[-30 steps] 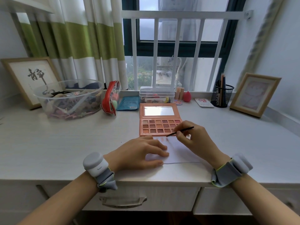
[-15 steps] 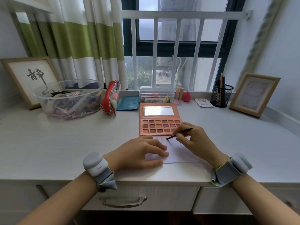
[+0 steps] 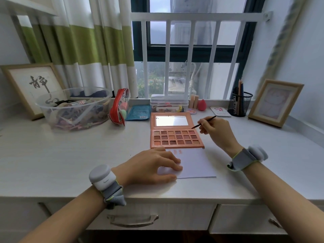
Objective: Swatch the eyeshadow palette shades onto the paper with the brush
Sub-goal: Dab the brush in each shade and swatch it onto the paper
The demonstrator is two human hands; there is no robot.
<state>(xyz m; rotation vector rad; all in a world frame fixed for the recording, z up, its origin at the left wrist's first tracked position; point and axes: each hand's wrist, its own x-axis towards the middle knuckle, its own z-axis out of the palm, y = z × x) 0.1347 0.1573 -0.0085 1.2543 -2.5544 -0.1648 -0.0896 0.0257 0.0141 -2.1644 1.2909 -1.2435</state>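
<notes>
Loading step in hand, judging by the layout: thin dark-handled brush pinched between thumb and fingers of the right hand, tip poised just above the upper right corner of the open peach-coloured eyeshadow palette, near the last pan of the top row. Cannot tell whether the bristles touch powder yet. Palette lying flat on the pale wooden desk, mirrored lid tilted back, three rows of warm brown and rose pans showing. White sheet of paper just in front of the palette, nearly touching its near edge. Left hand spread flat, fingers extended, pressing down on the sheet's left part to pin it. Two or three faint pinkish swatches along the paper's top edge, just beyond the left fingertips; most of the sheet blank, so the task looks early. Next move calls for dipping into a fresh pan, then carrying the brush back over the palette's near edge to bare paper right of the marks, with a light stroke and the left hand holding the sheet.
</notes>
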